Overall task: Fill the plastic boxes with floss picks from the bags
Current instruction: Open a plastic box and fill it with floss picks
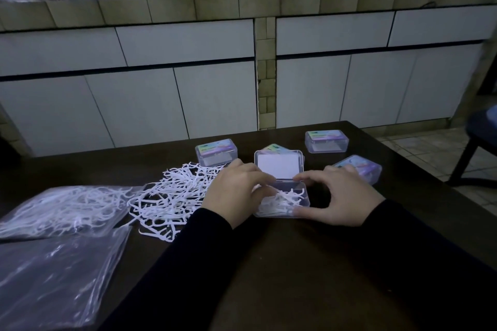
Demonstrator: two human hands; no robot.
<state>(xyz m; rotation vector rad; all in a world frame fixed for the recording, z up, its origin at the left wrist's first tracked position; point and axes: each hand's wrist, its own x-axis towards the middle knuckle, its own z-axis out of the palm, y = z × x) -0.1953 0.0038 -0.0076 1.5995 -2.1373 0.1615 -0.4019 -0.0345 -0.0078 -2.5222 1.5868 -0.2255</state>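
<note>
**open box between both hands, partly filled**

we see one clear plastic box (282, 200) at the table's (295, 263) centre, lid (279, 164) hinged up and back, white card showing inside the lid. a small heap of white floss picks (282, 200) lies in the tray, a few tips poking above the rim.

left hand (236, 191): on the box's left end, fingers curled over the rim toward the picks. whether it pinches a pick, we cannot tell; fingertips blur into the pile.

right hand (347, 196): spread round the box's right end, thumb along the near right corner, forefinger reaching to the hinge edge. it braces the box, fingers bent round it.

both arms in dark sleeves (188, 263).

loose pile of picks (172, 196) lies on the table just left of the left hand. further left, a clear bag (61, 209) with picks inside; a second clear bag (53, 277) nearer to us, contents unclear.

four closed boxes with coloured labels: one (217, 151) behind the left hand, one (274, 148) mostly hidden behind the raised lid, one (326, 140) further back right, one (363, 168) just behind the right hand.

white cabinet fronts (161, 88) beyond the table. dim lighting.
</note>
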